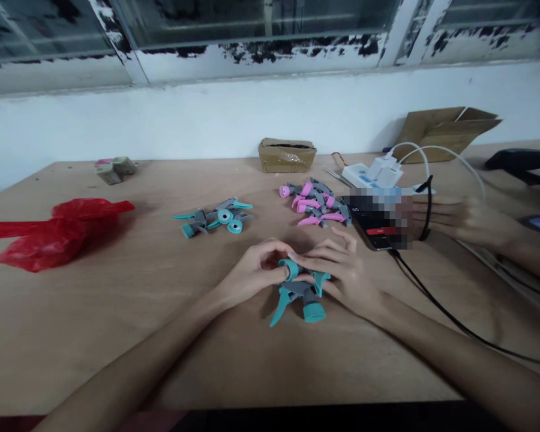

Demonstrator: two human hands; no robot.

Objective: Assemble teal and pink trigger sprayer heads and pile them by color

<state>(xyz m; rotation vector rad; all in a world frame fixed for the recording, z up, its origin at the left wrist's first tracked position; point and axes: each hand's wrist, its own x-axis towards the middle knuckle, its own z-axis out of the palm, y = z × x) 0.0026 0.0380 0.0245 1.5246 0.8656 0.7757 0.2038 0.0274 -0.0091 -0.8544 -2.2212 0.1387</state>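
Note:
Near the middle of the table, a grey and teal trigger spray head [290, 270] is between my two hands. My left hand [252, 270] has its thumb and forefinger closed around the teal collar. From the other side, the fingers of my right hand [345, 275] are on the grey body, close to the teal trigger; they partly hide it. A second teal trigger spray head [314, 312] lies just below, toward me, its collar facing the table's front edge. Farther left is a small group of teal spray heads [225, 216]. Behind my right hand sits a pile of pink spray heads [312, 205].
A red plastic bag [63, 234] lies at left, with small bundles [114, 170] behind it. A small carton [287, 156], power strip [364, 178] and larger carton [445, 132] stand at the back. At right, another person's hand [459, 219] is by a phone [372, 231] with a black cable [432, 303].

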